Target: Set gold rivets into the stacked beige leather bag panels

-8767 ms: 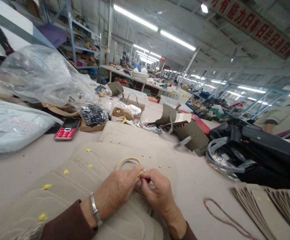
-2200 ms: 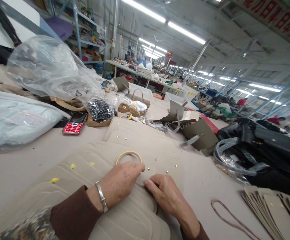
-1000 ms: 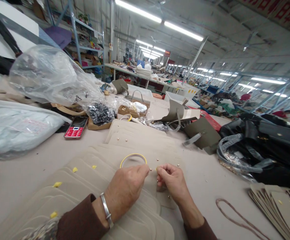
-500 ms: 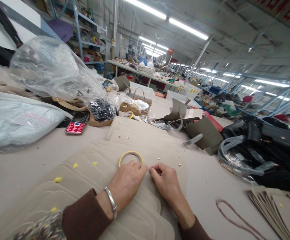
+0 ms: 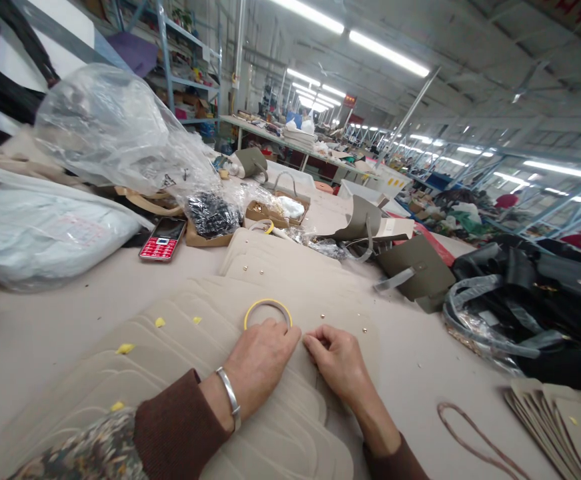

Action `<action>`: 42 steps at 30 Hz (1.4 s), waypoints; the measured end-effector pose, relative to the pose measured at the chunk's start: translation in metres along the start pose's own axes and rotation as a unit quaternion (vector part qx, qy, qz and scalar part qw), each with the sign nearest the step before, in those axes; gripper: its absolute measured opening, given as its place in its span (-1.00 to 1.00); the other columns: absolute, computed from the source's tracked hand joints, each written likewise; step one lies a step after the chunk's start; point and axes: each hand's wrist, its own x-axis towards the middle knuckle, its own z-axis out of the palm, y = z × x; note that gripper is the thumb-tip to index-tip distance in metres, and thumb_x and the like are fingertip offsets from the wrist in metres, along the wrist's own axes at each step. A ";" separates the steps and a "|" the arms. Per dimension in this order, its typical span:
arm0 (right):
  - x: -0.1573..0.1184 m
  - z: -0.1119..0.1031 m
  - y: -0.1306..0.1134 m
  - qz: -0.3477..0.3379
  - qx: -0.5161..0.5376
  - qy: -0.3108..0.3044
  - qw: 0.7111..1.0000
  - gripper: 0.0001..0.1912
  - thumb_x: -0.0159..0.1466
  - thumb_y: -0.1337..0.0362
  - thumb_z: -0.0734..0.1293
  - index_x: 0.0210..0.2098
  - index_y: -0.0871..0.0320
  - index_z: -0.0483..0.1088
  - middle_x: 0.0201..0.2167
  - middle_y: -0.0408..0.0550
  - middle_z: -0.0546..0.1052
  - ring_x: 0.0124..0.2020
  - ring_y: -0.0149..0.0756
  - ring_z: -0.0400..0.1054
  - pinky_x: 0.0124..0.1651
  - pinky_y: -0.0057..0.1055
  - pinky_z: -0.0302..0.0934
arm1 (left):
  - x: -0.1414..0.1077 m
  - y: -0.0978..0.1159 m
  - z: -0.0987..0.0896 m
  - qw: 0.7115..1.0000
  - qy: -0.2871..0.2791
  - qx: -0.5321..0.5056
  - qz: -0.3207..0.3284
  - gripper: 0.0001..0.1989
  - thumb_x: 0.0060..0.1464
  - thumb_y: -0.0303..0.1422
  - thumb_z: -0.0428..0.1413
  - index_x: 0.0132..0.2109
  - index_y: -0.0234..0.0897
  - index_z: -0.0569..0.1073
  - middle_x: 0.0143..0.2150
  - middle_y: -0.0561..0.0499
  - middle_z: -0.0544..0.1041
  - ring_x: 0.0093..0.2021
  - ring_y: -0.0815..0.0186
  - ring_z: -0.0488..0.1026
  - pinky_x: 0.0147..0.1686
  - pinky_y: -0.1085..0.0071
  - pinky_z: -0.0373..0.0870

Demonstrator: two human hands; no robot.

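Observation:
My left hand [image 5: 265, 353] is closed around a roll of yellow tape [image 5: 269, 303], whose upper arc shows above the knuckles. Thumb and forefinger meet at the side facing the other hand. Just right of it, my right hand [image 5: 337, 360] is pinched shut; whatever its fingertips hold is too small or hidden to name. Both hands are over overlapping beige panels [image 5: 210, 367]. Small yellow tape pieces [image 5: 126, 349] stick to the panels at the left. Metal studs [image 5: 365, 331] show on panels beyond my right hand.
A red-keyed mobile phone [image 5: 163, 239] lies at the back left beside a plastic-wrapped bundle [image 5: 45, 227]. Black bags [image 5: 560, 300] crowd the right side. A brown cord loop [image 5: 475, 440] and a fanned stack of beige pieces [image 5: 555, 420] lie at the lower right. Olive flaps [image 5: 415, 270] lie farther back.
The whole view has shifted slightly, so things appear a little farther right. My hands keep nearly the same pose, fingertips close together.

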 end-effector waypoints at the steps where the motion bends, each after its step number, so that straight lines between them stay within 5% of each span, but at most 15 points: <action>1: 0.000 0.001 -0.003 -0.011 -0.029 0.011 0.999 -0.79 0.18 0.26 0.27 -0.50 0.16 0.49 -0.57 -0.10 0.54 -0.52 -0.32 0.38 -0.41 -0.45 0.18 | 0.000 0.000 0.000 1.000 -0.001 0.001 0.001 -0.82 0.19 -0.58 -0.11 -0.20 -0.28 0.34 -0.24 -0.11 0.46 -0.19 0.11 0.41 -0.22 0.20 0.42; 5: -0.001 0.002 -0.005 -0.029 -0.069 0.027 0.997 -0.85 0.19 0.30 0.26 -0.39 0.16 0.48 -0.53 -0.09 0.55 -0.50 -0.30 0.40 -0.37 -0.41 0.19 | -0.001 0.001 -0.002 1.000 -0.007 0.007 -0.002 -0.80 0.18 -0.60 -0.13 -0.20 -0.28 0.34 -0.23 -0.11 0.47 -0.18 0.12 0.42 -0.21 0.20 0.42; 9: -0.003 -0.003 0.005 0.002 0.010 0.047 0.999 -0.77 0.21 0.20 0.29 -0.19 0.18 0.40 -0.65 -0.21 0.45 -0.61 -0.32 0.35 -0.47 -0.43 0.20 | -0.002 0.000 -0.002 1.000 -0.006 0.010 -0.004 -0.80 0.16 -0.61 -0.11 -0.20 -0.27 0.34 -0.22 -0.09 0.48 -0.17 0.14 0.42 -0.21 0.25 0.42; 12: -0.009 -0.006 0.010 0.011 0.068 0.044 0.997 -0.75 0.26 0.12 0.25 -0.32 0.18 0.43 -0.59 -0.14 0.48 -0.59 -0.33 0.37 -0.49 -0.44 0.22 | -0.001 -0.001 0.000 1.000 -0.001 0.010 -0.002 -0.80 0.15 -0.61 -0.10 -0.20 -0.27 0.34 -0.23 -0.09 0.47 -0.17 0.15 0.42 -0.23 0.27 0.41; 16: -0.016 0.000 0.004 -0.066 -0.047 0.045 0.996 -0.80 0.25 0.23 0.28 -0.42 0.15 0.50 -0.46 -0.05 0.56 -0.41 -0.26 0.42 -0.29 -0.40 0.22 | -0.001 -0.001 0.001 1.000 0.003 0.010 -0.001 -0.79 0.16 -0.61 -0.12 -0.21 -0.27 0.34 -0.23 -0.10 0.47 -0.19 0.13 0.42 -0.24 0.24 0.41; 22: -0.012 0.011 -0.003 -0.043 -0.149 0.071 0.985 -0.79 0.29 0.26 0.26 -0.41 0.15 0.49 -0.44 -0.03 0.55 -0.41 -0.26 0.42 -0.28 -0.40 0.16 | -0.003 -0.001 0.001 1.000 0.015 0.010 0.017 -0.81 0.17 -0.59 -0.11 -0.23 -0.28 0.35 -0.26 -0.09 0.48 -0.23 0.12 0.42 -0.22 0.19 0.39; 25: -0.010 0.004 -0.003 -0.076 -0.156 0.040 0.984 -0.79 0.29 0.27 0.26 -0.41 0.15 0.48 -0.44 -0.06 0.54 -0.40 -0.29 0.40 -0.27 -0.41 0.14 | -0.004 -0.005 0.000 0.998 0.058 -0.016 0.024 -0.81 0.20 -0.58 -0.12 -0.24 -0.28 0.35 -0.28 -0.06 0.48 -0.27 0.20 0.42 -0.23 0.27 0.38; 30: -0.013 -0.012 -0.003 -0.116 -0.084 -0.096 0.985 -0.79 0.24 0.29 0.32 -0.51 0.13 0.49 -0.52 -0.14 0.53 -0.46 -0.35 0.37 -0.35 -0.45 0.14 | -0.004 -0.014 0.002 0.982 0.158 -0.086 0.050 -0.83 0.29 -0.45 -0.13 -0.15 -0.25 0.36 -0.30 0.02 0.50 -0.29 0.31 0.46 -0.28 0.43 0.38; 36: -0.011 -0.016 0.002 -0.124 0.130 0.014 0.984 -0.81 0.25 0.32 0.28 -0.20 0.17 0.51 -0.31 -0.05 0.59 -0.32 -0.30 0.44 -0.24 -0.42 0.29 | -0.003 -0.018 0.015 0.960 0.214 -0.121 0.130 -0.61 0.30 -0.43 -0.10 0.24 -0.23 0.12 -0.03 -0.07 0.56 -0.13 0.28 0.54 -0.19 0.40 0.47; 42: -0.014 -0.016 -0.007 -0.268 0.080 0.034 0.959 -0.84 0.25 0.42 0.28 -0.22 0.17 0.47 -0.38 -0.06 0.53 -0.37 -0.36 0.38 -0.25 -0.43 0.27 | -0.003 -0.016 0.021 0.964 0.214 -0.094 0.126 -0.63 0.29 -0.43 -0.09 0.21 -0.31 0.11 -0.13 -0.11 0.59 -0.22 0.24 0.57 -0.33 0.39 0.49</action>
